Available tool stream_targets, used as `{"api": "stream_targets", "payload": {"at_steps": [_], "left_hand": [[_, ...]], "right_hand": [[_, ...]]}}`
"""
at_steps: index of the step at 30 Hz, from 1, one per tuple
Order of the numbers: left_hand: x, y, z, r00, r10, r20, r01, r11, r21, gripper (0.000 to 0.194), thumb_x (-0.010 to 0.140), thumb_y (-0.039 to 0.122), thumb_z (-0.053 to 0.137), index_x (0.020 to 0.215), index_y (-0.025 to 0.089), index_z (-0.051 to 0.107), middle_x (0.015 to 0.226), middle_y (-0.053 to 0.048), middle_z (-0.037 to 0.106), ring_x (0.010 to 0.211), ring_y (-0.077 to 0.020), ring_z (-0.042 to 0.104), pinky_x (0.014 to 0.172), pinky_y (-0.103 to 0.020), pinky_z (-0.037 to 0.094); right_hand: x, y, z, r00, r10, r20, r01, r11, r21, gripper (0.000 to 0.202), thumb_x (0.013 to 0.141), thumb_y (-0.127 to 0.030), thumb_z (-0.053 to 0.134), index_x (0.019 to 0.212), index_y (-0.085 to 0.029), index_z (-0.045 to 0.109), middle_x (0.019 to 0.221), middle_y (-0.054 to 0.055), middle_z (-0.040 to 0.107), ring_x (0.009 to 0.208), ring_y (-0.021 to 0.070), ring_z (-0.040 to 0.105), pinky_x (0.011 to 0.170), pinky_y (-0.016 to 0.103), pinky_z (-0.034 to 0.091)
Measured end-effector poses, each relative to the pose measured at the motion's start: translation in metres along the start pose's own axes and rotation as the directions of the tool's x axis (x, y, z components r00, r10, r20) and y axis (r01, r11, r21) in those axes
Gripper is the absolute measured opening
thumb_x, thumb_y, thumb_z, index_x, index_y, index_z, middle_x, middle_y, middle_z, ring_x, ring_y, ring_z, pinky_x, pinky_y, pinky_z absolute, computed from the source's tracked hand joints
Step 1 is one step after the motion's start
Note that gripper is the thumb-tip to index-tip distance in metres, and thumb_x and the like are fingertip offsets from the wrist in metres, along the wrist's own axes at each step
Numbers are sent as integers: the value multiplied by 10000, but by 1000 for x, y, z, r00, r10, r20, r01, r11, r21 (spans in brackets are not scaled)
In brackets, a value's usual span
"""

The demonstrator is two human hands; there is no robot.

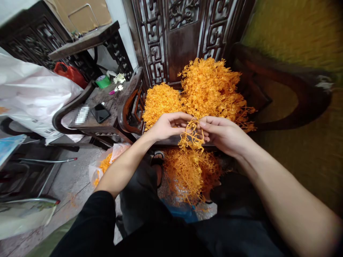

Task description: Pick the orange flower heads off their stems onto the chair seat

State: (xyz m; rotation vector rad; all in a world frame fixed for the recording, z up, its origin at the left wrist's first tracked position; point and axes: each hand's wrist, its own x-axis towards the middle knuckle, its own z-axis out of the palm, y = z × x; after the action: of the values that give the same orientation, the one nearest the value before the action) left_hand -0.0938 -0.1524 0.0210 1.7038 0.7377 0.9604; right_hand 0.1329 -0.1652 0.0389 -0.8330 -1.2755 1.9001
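My left hand (171, 125) and my right hand (221, 131) meet in front of my chest. Between them hangs an orange sprig (192, 140) with thin, branching strands, its upper loops pinched by the fingers of both hands. Just behind lie two heaps of similar orange pieces on the carved wooden chair: a compact pile (162, 101) on the left and a taller, bushier pile (211, 87) on the right. Below my hands, a loose orange tangle (184, 171) spreads between my legs, low near the floor. The fingertips partly overlap the sprig, so its exact grip points are hidden.
On the left stands a dark wooden side table (115, 101) with a black phone (100, 113) and a green tape roll (103, 81). A white plastic bag (37, 92) bulges beyond it. Orange bits fill a small bag (105, 162) beside my left leg. The chair's curved armrest (311, 96) extends right.
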Motion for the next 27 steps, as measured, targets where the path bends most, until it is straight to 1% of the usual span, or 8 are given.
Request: {"api": "stream_targets", "payload": {"at_steps": [4, 7, 11, 15, 18, 21, 24, 27], "left_hand": [[1, 9, 2, 992, 48, -116, -14, 961, 275, 214, 827, 330, 822, 934, 152, 772, 945, -71, 788, 860, -161, 721, 826, -317, 563], [4, 12, -5, 994, 68, -88, -17, 874, 485, 104, 862, 267, 776, 863, 163, 772, 873, -47, 786, 806, -154, 713, 785, -296, 538], [3, -9, -41, 985, 68, -159, 78, 645, 760, 77, 845, 131, 719, 785, 153, 761, 840, -49, 771, 819, -170, 695, 820, -299, 507], [-7, -47, -85, 875, -69, -478, 438, 531, 725, 98, 844, 199, 751, 898, 125, 787, 790, -59, 762, 747, -177, 682, 778, -288, 507], [-8, -65, -94, 881, -114, -459, 454, 480, 751, 185, 898, 250, 716, 1035, 155, 795, 868, -69, 788, 825, -198, 704, 857, -312, 518], [-1, -62, -84, 908, -95, -409, 411, 394, 822, 183, 936, 294, 684, 1002, 184, 816, 1208, -129, 771, 1125, -280, 678, 1048, -422, 474], [5, -43, -59, 950, -51, -307, 274, 608, 745, 299, 981, 388, 635, 1156, 200, 788, 1460, -132, 640, 1337, -301, 589, 1165, -484, 406], [6, -22, -23, 1000, -16, -27, 24, 944, 329, 528, 991, 544, 574, 1409, 227, 640, 1469, -131, 633, 1346, -251, 612, 1134, -428, 471]], "right_hand": [[1, 1, 3, 1000, -16, -21, 16, 1000, 4, 313, 796, -417, 827, 717, -179, 640, 546, -17, 509, 515, 101, 446, 535, 270, 387], [-1, 1, 6, 996, -9, -93, 6, 999, -34, 325, 777, -380, 835, 658, -182, 606, 500, -32, 458, 473, 88, 399, 489, 257, 332], [-13, -8, 3, 964, -7, -267, -15, 997, -78, 266, 732, -245, 827, 601, -176, 607, 454, -34, 414, 419, 70, 317, 434, 249, 229], [-23, -19, -10, 949, -72, -307, 83, 996, 24, 231, 782, -145, 725, 585, -166, 608, 483, -36, 355, 430, 74, 318, 450, 257, 296], [-21, -23, -15, 973, 34, -229, 0, 990, 144, 212, 803, -120, 662, 600, -163, 619, 557, -16, 377, 478, 89, 351, 462, 256, 335], [-16, -26, -15, 943, 85, -321, -12, 975, 223, 179, 803, -110, 598, 649, -158, 676, 633, 24, 458, 533, 103, 390, 462, 248, 318], [-15, -30, -11, 905, 124, -407, -17, 967, 255, 214, 816, -124, 555, 640, -161, 670, 714, 48, 521, 590, 119, 463, 548, 286, 404], [-15, -32, -8, 915, 80, -395, -12, 985, 171, 214, 820, -159, 553, 626, -188, 637, 703, 46, 494, 600, 141, 454, 610, 329, 433]]}}
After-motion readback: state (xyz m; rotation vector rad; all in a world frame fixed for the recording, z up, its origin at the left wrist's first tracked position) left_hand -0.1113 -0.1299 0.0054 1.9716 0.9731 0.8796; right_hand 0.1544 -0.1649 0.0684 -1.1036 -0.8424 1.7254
